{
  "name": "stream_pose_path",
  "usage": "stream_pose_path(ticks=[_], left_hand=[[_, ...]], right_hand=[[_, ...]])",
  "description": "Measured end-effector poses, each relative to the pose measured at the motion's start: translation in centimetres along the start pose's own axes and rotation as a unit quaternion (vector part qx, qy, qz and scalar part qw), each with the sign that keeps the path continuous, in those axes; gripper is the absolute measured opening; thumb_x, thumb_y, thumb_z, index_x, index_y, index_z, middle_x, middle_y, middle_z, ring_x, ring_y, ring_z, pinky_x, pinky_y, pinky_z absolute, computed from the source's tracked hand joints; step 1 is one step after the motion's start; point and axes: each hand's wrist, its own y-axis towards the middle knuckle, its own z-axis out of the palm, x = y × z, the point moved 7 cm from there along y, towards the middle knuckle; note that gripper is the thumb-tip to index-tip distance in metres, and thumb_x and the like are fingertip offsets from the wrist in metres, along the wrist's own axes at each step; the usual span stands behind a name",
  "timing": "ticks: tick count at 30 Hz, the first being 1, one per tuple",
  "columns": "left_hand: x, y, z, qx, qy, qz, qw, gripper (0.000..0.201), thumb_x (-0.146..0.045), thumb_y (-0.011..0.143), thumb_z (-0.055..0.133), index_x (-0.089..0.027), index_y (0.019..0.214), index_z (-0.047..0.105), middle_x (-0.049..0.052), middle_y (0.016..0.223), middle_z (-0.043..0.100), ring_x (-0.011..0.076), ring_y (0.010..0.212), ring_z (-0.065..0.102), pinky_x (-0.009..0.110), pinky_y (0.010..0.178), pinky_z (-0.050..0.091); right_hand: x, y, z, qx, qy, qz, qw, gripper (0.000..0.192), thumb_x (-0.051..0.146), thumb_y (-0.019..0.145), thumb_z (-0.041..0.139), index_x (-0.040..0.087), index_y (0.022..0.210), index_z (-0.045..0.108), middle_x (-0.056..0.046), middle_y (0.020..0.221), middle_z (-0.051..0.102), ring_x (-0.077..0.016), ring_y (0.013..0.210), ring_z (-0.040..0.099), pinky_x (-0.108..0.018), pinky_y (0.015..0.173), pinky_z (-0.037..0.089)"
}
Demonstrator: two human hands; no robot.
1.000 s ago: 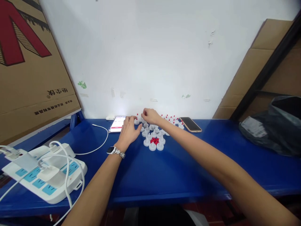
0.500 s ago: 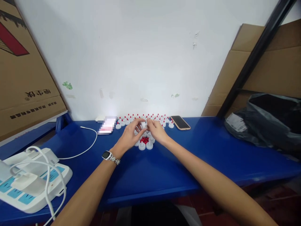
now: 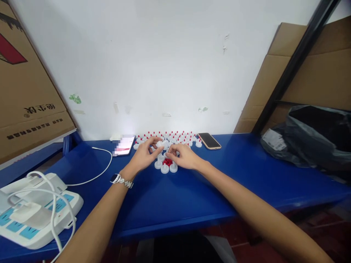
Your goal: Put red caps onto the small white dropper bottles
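White plastic cap (image 3: 159, 144), small and round, was pinched in left hand (image 3: 144, 157) fingers (image 3: 153, 140); right hand (image 3: 184, 156) fingers curled over red pins (image 3: 167, 162) on the desk (image 3: 192, 197).

Both bare forearms reach forward toward twelve o'clock and converge. The left hand (image 3: 144, 156), a watch on its wrist, has fingers curled, thumb and forefinger seemingly pinched together. The right hand (image 3: 185, 157) lies palm down at its three o'clock, fingers bent, fingertips nearly meeting the left's.
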Motion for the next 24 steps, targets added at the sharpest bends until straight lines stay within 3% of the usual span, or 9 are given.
stream_pose_path(ticks=[5, 10, 15, 19, 24], left_hand=[[0.2, -0.1, 0.4, 0.027, 0.024, -0.009, 0.999, 0.034, -0.044, 0.089, 0.060, -0.022, 0.115, 0.061, 0.005, 0.112, 0.068, 0.0190, 0.091, 0.063, 0.031, 0.074, 0.048], [1.0, 0.0, -1.2, -0.009, 0.049, -0.025, 0.998, 0.034, -0.040, 0.088, 0.060, -0.021, 0.116, 0.060, 0.006, 0.113, 0.068, 0.0206, 0.094, 0.063, 0.033, 0.076, 0.049], [4.6, -0.1, -3.4, -0.080, 0.136, -0.061, 0.985, 0.032, -0.017, 0.089, 0.047, -0.017, 0.120, 0.057, 0.012, 0.121, 0.065, 0.0235, 0.101, 0.062, 0.041, 0.089, 0.051], [6.7, -0.3, -2.7, -0.041, 0.189, -0.080, 0.978, 0.041, -0.008, 0.087, 0.039, -0.014, 0.123, 0.057, 0.015, 0.120, 0.065, 0.0282, 0.114, 0.058, 0.046, 0.099, 0.047], [7.1, -0.5, -0.7, 0.031, 0.194, -0.096, 0.976, 0.048, -0.006, 0.085, 0.040, -0.012, 0.132, 0.051, 0.018, 0.124, 0.065, 0.0306, 0.120, 0.055, 0.048, 0.101, 0.046]], right_hand=[[0.6, 1.4, -0.5, -0.052, 0.098, 0.016, 0.994, 0.023, 0.038, 0.090, 0.057, 0.018, 0.100, 0.061, 0.001, 0.072, 0.066, -0.0122, 0.063, 0.054, -0.025, 0.063, 0.039], [1.4, 5.1, -0.1, -0.065, 0.132, -0.019, 0.989, 0.012, 0.027, 0.086, 0.058, 0.016, 0.089, 0.063, 0.000, 0.073, 0.067, -0.0116, 0.065, 0.058, -0.024, 0.063, 0.043], [0.2, 9.8, 1.8, -0.051, 0.001, 0.001, 0.999, 0.013, 0.022, 0.084, 0.060, 0.015, 0.087, 0.071, -0.005, 0.083, 0.073, -0.0143, 0.075, 0.063, -0.025, 0.071, 0.045], [-0.9, 12.1, 4.6, 0.026, -0.120, 0.027, 0.992, 0.019, 0.022, 0.084, 0.058, 0.018, 0.091, 0.075, -0.006, 0.092, 0.076, -0.0178, 0.084, 0.066, -0.027, 0.077, 0.045], [-1.1, 13.0, 6.4, 0.107, -0.209, 0.018, 0.972, 0.019, 0.027, 0.084, 0.058, 0.021, 0.087, 0.076, -0.005, 0.091, 0.076, -0.0226, 0.091, 0.067, -0.037, 0.092, 0.041]])
